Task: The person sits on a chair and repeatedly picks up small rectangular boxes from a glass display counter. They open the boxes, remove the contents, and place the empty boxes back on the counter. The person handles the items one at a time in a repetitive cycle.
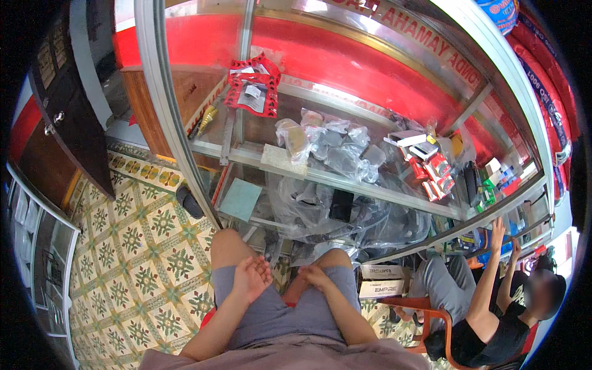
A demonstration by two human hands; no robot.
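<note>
My left hand [253,279] is palm up over my left thigh, its fingers loosely curled and nothing in it. Near my right knee rests my right hand [315,278], fingers pointing inward and partly hidden; I see no object in it. Before my knees stands a glass display case [370,188] with a metal frame. Its upper shelf bears a heap of parts in clear plastic bags [340,143] and a pale speckled slab [284,160]. Lower down lie a light blue pad [240,200], a flat black rectangular object [341,205] and large plastic-wrapped parts [300,199].
To the right, a person [490,319] in an orange chair [434,314] reaches into the case. Cardboard boxes [381,289] stand by my right knee. Small red-and-white boxes [434,173], red packets [252,88] and a metal ruler [226,138] sit higher. A dark slipper [189,202] lies on patterned tiles [134,277].
</note>
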